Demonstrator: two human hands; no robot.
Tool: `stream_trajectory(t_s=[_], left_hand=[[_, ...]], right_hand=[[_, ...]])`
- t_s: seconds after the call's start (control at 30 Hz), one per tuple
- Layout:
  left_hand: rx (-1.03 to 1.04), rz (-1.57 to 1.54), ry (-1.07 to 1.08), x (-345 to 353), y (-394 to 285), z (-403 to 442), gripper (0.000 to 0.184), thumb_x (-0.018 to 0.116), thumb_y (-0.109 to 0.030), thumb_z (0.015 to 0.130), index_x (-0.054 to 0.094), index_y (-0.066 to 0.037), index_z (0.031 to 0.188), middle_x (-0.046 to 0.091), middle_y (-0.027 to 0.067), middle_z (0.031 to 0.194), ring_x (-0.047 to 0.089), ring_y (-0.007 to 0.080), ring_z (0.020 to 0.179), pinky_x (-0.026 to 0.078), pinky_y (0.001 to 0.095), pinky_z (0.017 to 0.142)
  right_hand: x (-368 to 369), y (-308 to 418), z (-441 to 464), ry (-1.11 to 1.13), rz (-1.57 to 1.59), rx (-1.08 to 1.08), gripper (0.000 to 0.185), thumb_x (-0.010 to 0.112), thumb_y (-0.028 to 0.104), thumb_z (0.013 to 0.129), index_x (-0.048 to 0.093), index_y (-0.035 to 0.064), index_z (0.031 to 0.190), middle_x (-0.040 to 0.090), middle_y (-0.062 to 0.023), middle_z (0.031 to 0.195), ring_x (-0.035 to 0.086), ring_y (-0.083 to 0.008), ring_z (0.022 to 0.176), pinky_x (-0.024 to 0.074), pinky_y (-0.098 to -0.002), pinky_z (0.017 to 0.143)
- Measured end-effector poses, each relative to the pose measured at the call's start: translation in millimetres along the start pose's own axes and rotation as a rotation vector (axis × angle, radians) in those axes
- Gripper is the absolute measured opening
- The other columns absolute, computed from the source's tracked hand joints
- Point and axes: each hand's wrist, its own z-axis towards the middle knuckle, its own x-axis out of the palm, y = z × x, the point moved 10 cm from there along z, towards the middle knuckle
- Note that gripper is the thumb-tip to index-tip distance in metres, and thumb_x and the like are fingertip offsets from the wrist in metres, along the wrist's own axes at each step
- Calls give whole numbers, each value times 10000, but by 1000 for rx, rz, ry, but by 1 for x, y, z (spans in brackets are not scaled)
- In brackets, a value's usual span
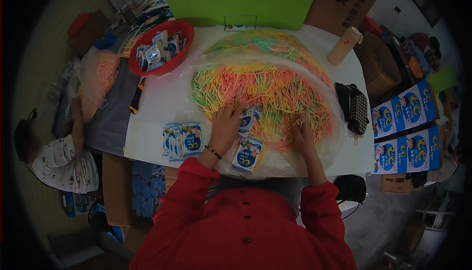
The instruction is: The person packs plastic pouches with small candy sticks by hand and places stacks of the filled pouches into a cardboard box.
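A big clear plastic bag lies open, heaped with thin pink, yellow and green sticks. My left hand rests at the near left of the heap, fingers bent around the edge of a small blue-and-white packet. Its fingertips are partly hidden. My right hand is at the near right of the heap, its fingers pinched together on some sticks. Another printed packet lies on the plastic nearer to me. Left of my left hand, several like packets overlap on the white table.
A red basin of packets stands back left, beside a black-and-yellow cutter. Back right are a beige flask and a dark patterned pouch. Printed cartons are stacked at right. Another person sits at left.
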Motion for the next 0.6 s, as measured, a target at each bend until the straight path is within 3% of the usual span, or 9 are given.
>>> stream_trajectory(t_s=[0.13, 0.23, 0.3, 0.33, 0.4, 0.43, 0.5, 0.53, 0.6], left_hand=[[-69, 13, -183, -17, 16, 0, 351, 559, -70, 907, 579, -45, 1256, 578, 121, 1091, 517, 309, 999, 398, 414, 887], [-100, -170, -345, -38, 36, 2, 296, 562, -150, 937, 589, -22, 1203, 637, 84, 1060, 571, 248, 974, 433, 363, 861], [-490, -1285, -128, 3, 67, -4, 241, 572, -185, 959, 647, -4, 1099, 683, 54, 1026, 627, 157, 901, 493, 303, 794], [-490, -1282, -128, -1, 64, -4, 241, 572, -185, 959, 647, -4, 1099, 683, 54, 1026, 627, 157, 901, 493, 303, 794], [-674, -1713, -55, 15, 51, -10, 233, 592, -193, 956, 676, 10, 1033, 700, 43, 965, 645, 101, 839, 521, 249, 737], [-669, -1712, -54, 17, 48, -12, 233, 592, -193, 956, 676, 10, 1033, 700, 43, 965, 645, 101, 839, 521, 249, 737], [-697, -1747, 42, 33, 40, -27, 221, 605, -174, 944, 672, 10, 1048, 698, 69, 979, 653, 124, 860, 524, 258, 781], [-733, -1833, 90, 43, 34, -35, 218, 619, -139, 930, 652, 15, 1080, 687, 76, 1041, 660, 148, 918, 533, 295, 823], [-731, -1802, 143, 55, 26, -49, 191, 617, -107, 923, 660, 17, 1062, 686, 80, 1043, 660, 150, 913, 534, 294, 821]], right_hand=[[-4, 6, -7, -3, -118, -89, 275, 496, 78, 967, 500, 52, 1240, 571, -32, 960, 570, -110, 839, 465, -239, 731], [-10, 5, -4, -35, 125, 52, 318, 497, 72, 973, 470, 43, 1288, 537, 5, 964, 497, -63, 763, 423, -198, 685], [-11, 31, -4, -75, -60, -144, 340, 505, 80, 972, 458, 43, 1307, 545, 6, 976, 510, -73, 815, 429, -217, 711], [-10, 25, -4, -75, -57, -145, 340, 505, 80, 972, 458, 43, 1307, 545, 6, 976, 510, -73, 815, 429, -217, 711], [5, 37, -13, -31, -474, -450, 279, 509, 48, 953, 520, 47, 1233, 597, -54, 1009, 578, -161, 935, 471, -303, 797], [1, 33, -14, -35, -474, -453, 279, 509, 48, 953, 520, 47, 1233, 597, -54, 1009, 578, -161, 935, 471, -303, 797], [-7, -2, -6, 16, -319, -60, 238, 474, 131, 995, 552, 41, 1202, 619, -50, 1060, 553, -130, 980, 447, -273, 836], [-5, 4, -7, 21, -317, -56, 238, 474, 131, 995, 552, 41, 1202, 619, -50, 1060, 553, -130, 980, 447, -273, 836], [-26, 19, -8, -179, 201, -19, 217, 428, 194, 1020, 568, 49, 1099, 633, -97, 1128, 573, -162, 1058, 416, -308, 957]])
